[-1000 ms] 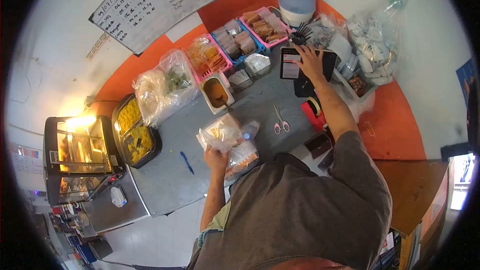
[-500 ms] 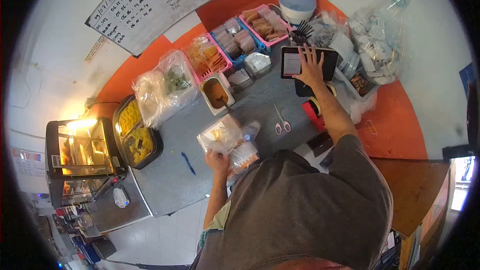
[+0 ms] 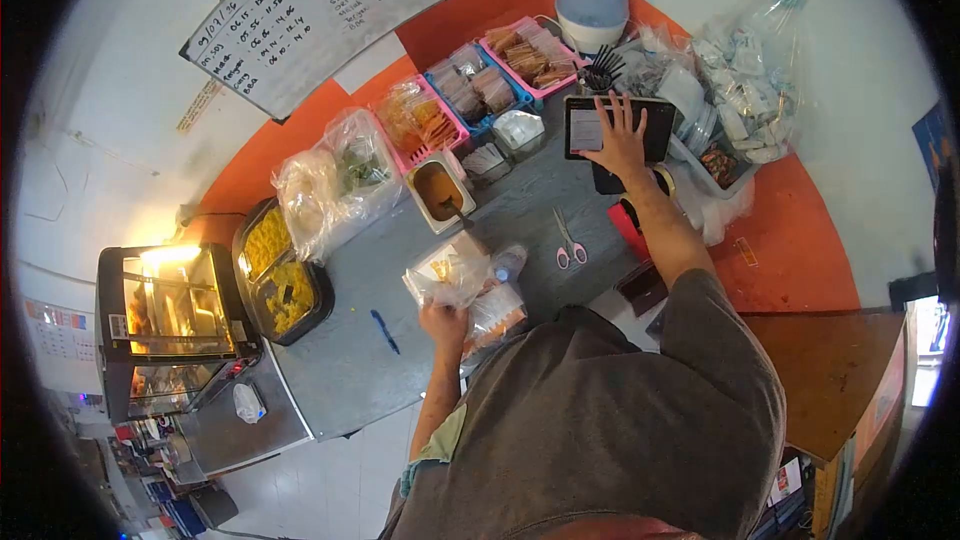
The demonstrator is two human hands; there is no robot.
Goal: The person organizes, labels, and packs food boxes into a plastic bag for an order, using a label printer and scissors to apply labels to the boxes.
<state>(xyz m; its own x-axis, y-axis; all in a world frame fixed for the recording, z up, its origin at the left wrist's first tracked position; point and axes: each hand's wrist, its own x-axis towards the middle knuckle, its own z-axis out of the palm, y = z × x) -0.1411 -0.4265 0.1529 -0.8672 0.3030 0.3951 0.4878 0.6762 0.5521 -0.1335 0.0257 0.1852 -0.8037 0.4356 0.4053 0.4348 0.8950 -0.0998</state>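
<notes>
My left hand (image 3: 444, 323) grips a clear plastic bag (image 3: 462, 283) at its near left side. Inside the bag show white-and-orange packages, and a small clear bottle-like item (image 3: 509, 262) lies at its right edge. Over at the right, my right hand (image 3: 622, 145) is spread across the screen of a tablet (image 3: 585, 127) in a dark case, its fingers apart and pointing away from me. A pair of scissors (image 3: 571, 244) with pale pink handles rests on the grey table (image 3: 350, 372) between my hands. Left of the bag lies a blue pen (image 3: 384, 332).
A metal tub of brown sauce (image 3: 436, 192) stands beyond the bag. Pink baskets (image 3: 407, 148) and a blue basket (image 3: 470, 90) hold packets along the wall. Left are a black tray of yellow food (image 3: 290, 297) and a lit display warmer (image 3: 175, 320). A red tape dispenser (image 3: 627, 231) sits by my right forearm.
The view has shifted slightly, so the table things appear a little right and lower. My left hand keeps its hold on the bag, and my right hand stays spread over the tablet.
</notes>
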